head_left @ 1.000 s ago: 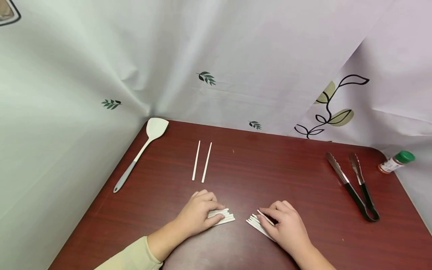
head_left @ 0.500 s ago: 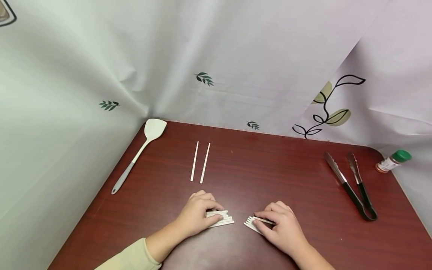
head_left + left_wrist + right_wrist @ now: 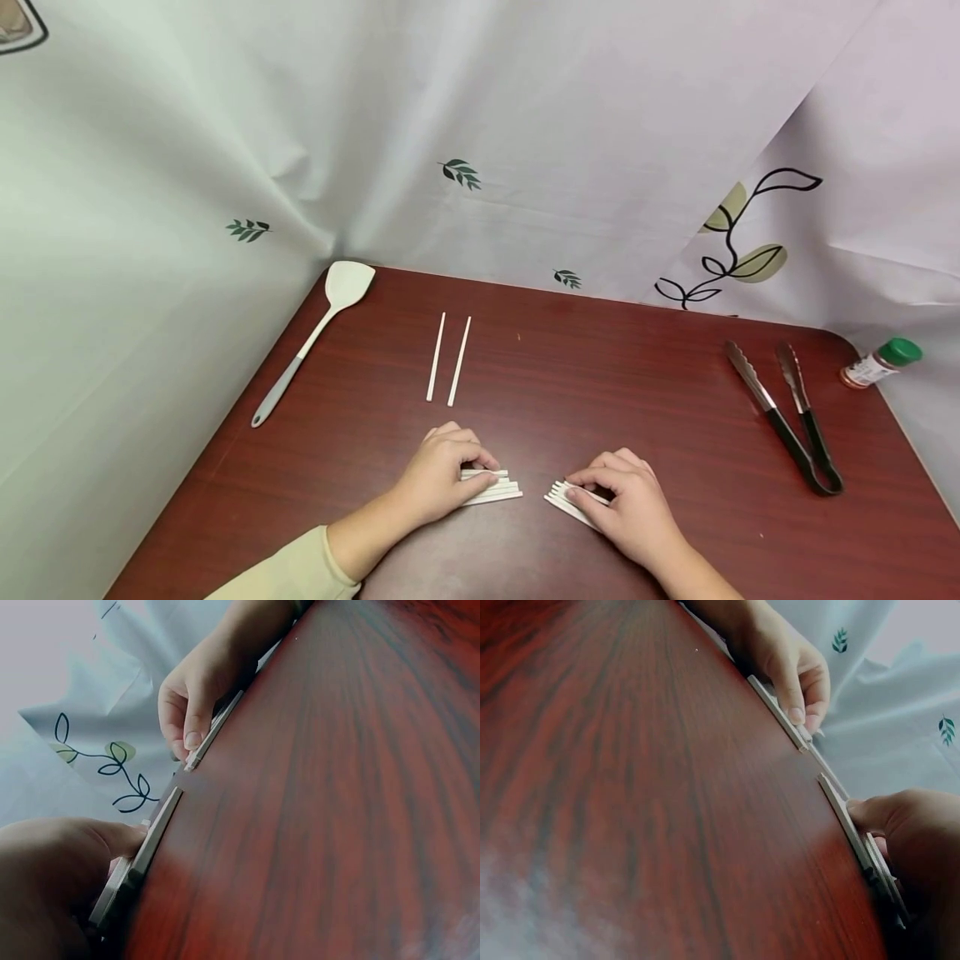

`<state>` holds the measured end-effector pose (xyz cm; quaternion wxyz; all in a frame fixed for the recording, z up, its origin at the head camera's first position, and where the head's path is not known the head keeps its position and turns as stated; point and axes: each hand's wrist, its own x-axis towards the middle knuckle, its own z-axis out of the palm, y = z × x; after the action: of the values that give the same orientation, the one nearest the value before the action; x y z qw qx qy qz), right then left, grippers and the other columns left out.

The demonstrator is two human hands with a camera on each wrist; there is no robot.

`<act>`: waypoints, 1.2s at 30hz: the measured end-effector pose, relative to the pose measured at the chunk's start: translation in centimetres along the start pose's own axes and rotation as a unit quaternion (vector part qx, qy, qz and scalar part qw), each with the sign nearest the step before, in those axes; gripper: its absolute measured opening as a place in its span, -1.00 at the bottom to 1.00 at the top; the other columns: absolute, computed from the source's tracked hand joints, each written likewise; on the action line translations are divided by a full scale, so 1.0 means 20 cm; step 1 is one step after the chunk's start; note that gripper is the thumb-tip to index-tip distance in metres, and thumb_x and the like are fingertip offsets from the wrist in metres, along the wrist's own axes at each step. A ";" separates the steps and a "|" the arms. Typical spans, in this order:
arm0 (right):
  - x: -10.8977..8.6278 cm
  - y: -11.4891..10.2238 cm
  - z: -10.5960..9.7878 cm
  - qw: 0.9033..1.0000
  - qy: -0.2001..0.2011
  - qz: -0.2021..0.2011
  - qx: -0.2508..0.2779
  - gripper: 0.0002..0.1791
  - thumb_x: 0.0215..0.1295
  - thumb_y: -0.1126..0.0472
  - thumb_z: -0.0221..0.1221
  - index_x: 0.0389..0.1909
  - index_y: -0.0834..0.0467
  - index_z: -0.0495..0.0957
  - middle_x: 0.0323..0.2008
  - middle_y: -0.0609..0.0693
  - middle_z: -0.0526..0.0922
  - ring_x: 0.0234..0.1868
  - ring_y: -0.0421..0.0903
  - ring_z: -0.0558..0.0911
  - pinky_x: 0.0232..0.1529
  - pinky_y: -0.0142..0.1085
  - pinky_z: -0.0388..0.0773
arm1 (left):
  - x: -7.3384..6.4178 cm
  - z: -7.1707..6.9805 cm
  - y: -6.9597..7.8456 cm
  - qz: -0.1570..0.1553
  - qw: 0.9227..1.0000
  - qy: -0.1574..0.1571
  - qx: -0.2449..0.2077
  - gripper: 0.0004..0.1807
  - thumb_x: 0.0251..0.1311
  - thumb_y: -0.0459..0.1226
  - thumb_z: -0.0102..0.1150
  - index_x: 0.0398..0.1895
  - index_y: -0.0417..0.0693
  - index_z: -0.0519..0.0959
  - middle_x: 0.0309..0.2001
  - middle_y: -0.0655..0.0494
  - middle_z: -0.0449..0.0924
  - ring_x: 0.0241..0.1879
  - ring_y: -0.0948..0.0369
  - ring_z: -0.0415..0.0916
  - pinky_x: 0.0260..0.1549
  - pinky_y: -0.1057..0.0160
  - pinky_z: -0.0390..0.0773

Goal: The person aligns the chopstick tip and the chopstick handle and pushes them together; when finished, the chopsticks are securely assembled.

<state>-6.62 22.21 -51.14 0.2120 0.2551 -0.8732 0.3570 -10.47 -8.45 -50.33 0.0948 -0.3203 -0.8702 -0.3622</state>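
Low in the head view, my left hand (image 3: 442,471) pinches a row of white chopsticks (image 3: 495,495) between thumb and fingers, tips toward the right. My right hand (image 3: 630,500) pinches a second bunch of white chopsticks (image 3: 564,505), which slants down to the right. A small gap of bare table separates the two bunches. Both lie low on the table, as the left wrist view shows with the nearer chopsticks (image 3: 159,831) under the left thumb. The right wrist view has the right hand (image 3: 922,840) over its chopsticks (image 3: 843,814). Palms hide the bunches' outer ends.
Two separate chopsticks (image 3: 460,361) lie side by side beyond the left hand. A white spatula (image 3: 348,285) with a grey handle rests at the left edge. Tongs (image 3: 787,429) with black handles and a green-capped spice bottle (image 3: 877,364) are at the right. A curtain (image 3: 525,125) surrounds the brown table (image 3: 585,367).
The right hand's chopsticks have drawn closer together, their tips more even, and its fingers have shifted slightly left. The left hand's chopsticks have shifted a little under its fingers.
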 end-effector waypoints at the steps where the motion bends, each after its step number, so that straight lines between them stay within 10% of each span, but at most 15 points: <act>1: 0.00 0.00 0.00 1.000 0.001 0.000 0.001 -0.67 -0.08 0.27 0.63 -0.33 -0.19 0.81 -0.41 -0.49 0.56 -0.33 -0.37 0.43 -0.15 -0.39 0.22 | 0.00 0.00 0.00 0.000 1.000 -0.001 0.002 -0.83 0.03 -0.21 0.65 -0.35 0.23 0.81 -0.42 0.51 0.55 -0.32 0.45 0.33 -0.19 0.25 0.39; 18: 0.02 -0.02 -0.02 0.999 0.028 0.013 0.004 -0.72 0.26 0.40 0.40 -0.20 -0.07 0.68 -0.23 -0.28 0.70 -0.16 -0.22 0.63 -0.04 -0.40 0.46 | 0.00 0.02 0.03 0.020 1.000 0.019 0.014 -0.92 0.34 -0.18 0.40 -0.25 0.10 0.66 -0.23 0.35 0.53 -0.21 0.36 0.47 -0.11 0.19 0.47; 22: 0.02 -0.02 -0.02 0.997 0.062 -0.049 -0.001 -0.94 0.49 0.22 0.29 -0.16 0.00 0.72 -0.26 -0.23 0.74 -0.26 -0.24 0.68 -0.14 -0.39 0.55 | -0.01 0.04 0.04 0.051 0.998 0.032 -0.014 -0.93 0.40 -0.24 0.34 -0.19 0.03 0.63 -0.15 0.26 0.51 -0.16 0.32 0.50 -0.10 0.24 0.57; 25: 0.04 -0.02 -0.01 0.992 0.068 -0.108 0.023 -0.76 0.63 0.08 0.16 -0.19 0.08 0.74 -0.28 -0.19 0.75 -0.31 -0.24 0.69 -0.21 -0.36 0.57 | -0.02 0.06 0.06 0.094 0.994 0.047 -0.003 -0.89 0.35 -0.29 0.38 -0.17 0.03 0.61 -0.12 0.23 0.52 -0.14 0.30 0.54 -0.09 0.23 0.58; 36: 0.08 -0.06 0.00 0.972 0.077 -0.203 0.088 -0.75 0.55 0.18 0.26 -0.27 0.25 0.79 -0.38 -0.01 0.79 -0.43 -0.18 0.68 -0.37 -0.35 0.55 | -0.02 0.08 0.12 0.181 0.981 0.066 -0.001 -0.88 0.34 -0.31 0.39 -0.13 0.02 0.67 -0.15 0.23 0.60 -0.14 0.29 0.59 -0.04 0.25 0.58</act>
<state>-7.13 21.00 -49.74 0.3234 0.4160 -0.7496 0.4005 -8.62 -6.35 -50.24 0.2155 -0.4477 -0.7896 -0.3600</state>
